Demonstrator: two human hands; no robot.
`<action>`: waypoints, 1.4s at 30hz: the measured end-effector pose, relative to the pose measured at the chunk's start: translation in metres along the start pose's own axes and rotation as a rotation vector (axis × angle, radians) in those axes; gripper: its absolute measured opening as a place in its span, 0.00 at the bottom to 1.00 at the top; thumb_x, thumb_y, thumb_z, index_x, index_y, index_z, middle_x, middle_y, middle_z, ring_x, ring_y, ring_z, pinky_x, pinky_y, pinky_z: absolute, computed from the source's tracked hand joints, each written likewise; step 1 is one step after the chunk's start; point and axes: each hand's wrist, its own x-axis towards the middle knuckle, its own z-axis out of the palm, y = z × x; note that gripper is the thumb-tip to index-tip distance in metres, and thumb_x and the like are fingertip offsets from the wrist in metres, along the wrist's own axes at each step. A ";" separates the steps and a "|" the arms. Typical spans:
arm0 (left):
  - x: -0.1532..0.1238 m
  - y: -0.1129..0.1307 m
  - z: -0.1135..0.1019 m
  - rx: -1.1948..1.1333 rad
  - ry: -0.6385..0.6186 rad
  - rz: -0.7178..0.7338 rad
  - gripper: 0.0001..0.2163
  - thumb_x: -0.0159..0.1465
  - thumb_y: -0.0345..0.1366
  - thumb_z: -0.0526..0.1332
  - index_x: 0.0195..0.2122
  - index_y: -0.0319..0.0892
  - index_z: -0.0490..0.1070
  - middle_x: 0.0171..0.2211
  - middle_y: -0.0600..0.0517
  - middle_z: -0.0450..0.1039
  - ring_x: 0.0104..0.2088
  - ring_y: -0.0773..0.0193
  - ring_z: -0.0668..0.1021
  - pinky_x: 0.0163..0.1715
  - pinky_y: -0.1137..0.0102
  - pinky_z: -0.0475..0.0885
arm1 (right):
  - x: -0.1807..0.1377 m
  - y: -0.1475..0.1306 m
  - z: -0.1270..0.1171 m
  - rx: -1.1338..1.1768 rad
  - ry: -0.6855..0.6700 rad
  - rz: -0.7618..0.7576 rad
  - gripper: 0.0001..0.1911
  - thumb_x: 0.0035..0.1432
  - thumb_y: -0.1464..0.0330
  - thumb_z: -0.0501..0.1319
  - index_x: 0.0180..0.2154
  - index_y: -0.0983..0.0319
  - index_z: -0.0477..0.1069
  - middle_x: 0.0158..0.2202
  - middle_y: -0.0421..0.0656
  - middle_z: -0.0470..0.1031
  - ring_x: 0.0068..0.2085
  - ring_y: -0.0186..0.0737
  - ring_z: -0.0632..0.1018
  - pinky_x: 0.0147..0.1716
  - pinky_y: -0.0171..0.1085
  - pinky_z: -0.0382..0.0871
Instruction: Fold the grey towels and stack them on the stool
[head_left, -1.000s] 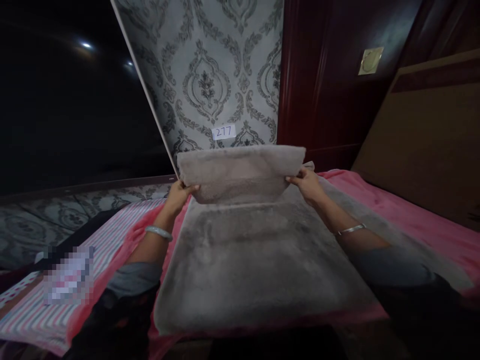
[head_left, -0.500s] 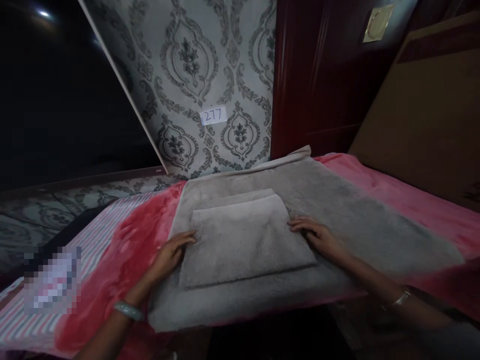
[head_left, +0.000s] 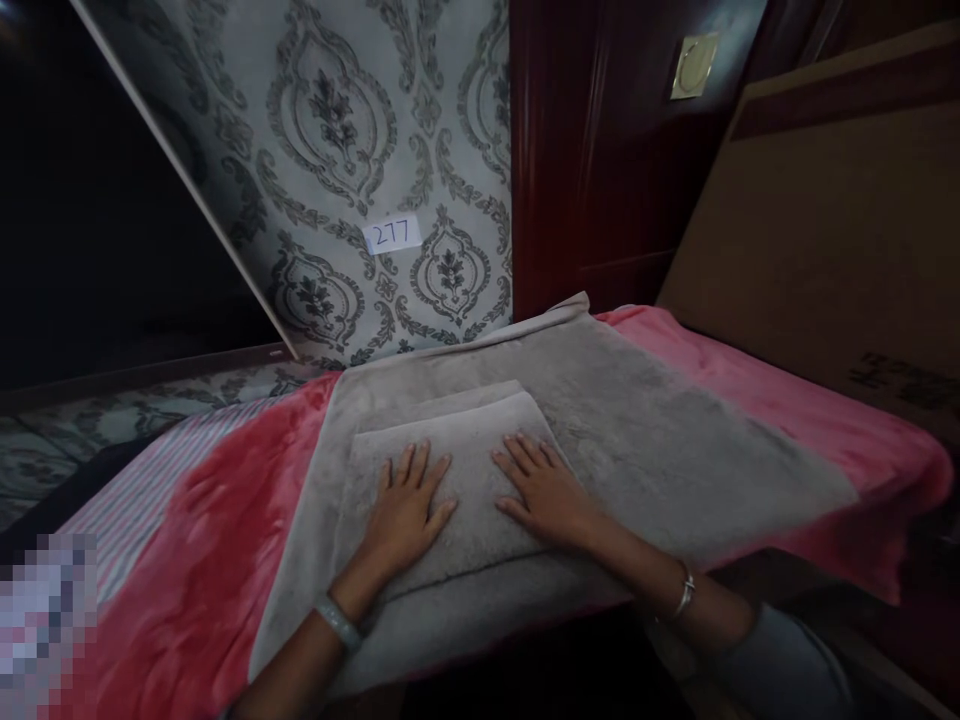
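Both hands, left hand (head_left: pixel 409 510) and right hand (head_left: pixel 544 490), lay flat and unclenched side by side on the folded towel (head_left: pixel 450 440), its long axis running left-right.

- All I get on my feed is two bare hands and forearms: left hand (head_left: pixel 405 510) and right hand (head_left: pixel 547 490), nothing fancy, light's pretty dim.
- Left wrist wears a green bangle (head_left: pixel 339 622): pale, milky, smooth and rounded, fairly chunky. Jade or glass, can't tell from here.
- Right wrist wears a silver bangle (head_left: pixel 684 592): way thinner, metal, catches a small glint. Looks like an open cuff, but it's tiny on my screen.
- Right arm runs into a sleeve (head_left: pixel 787 670), grey-blue, soft plain fabric, its edge partway up the forearm.
- Left forearm is bare all the way to the frame edge.
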 end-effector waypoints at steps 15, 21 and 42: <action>-0.005 -0.005 0.004 0.031 0.016 -0.102 0.35 0.69 0.55 0.49 0.71 0.37 0.49 0.71 0.35 0.45 0.71 0.45 0.53 0.66 0.42 0.49 | 0.060 0.026 -0.009 -0.033 0.030 0.068 0.35 0.69 0.52 0.47 0.70 0.63 0.53 0.71 0.53 0.48 0.71 0.55 0.49 0.67 0.56 0.45; 0.003 -0.029 -0.013 0.040 -0.093 -0.273 0.30 0.70 0.51 0.48 0.70 0.44 0.51 0.72 0.41 0.42 0.71 0.47 0.49 0.66 0.41 0.48 | 0.056 0.034 0.014 -0.060 0.099 0.048 0.35 0.69 0.51 0.45 0.69 0.63 0.55 0.71 0.54 0.51 0.71 0.55 0.51 0.66 0.58 0.46; 0.039 -0.007 -0.011 0.023 -0.061 -0.154 0.28 0.71 0.48 0.48 0.70 0.45 0.53 0.72 0.42 0.48 0.71 0.46 0.51 0.65 0.38 0.48 | 0.086 -0.008 0.002 0.002 -0.011 -0.177 0.30 0.71 0.55 0.44 0.69 0.55 0.54 0.71 0.46 0.51 0.71 0.53 0.51 0.65 0.61 0.46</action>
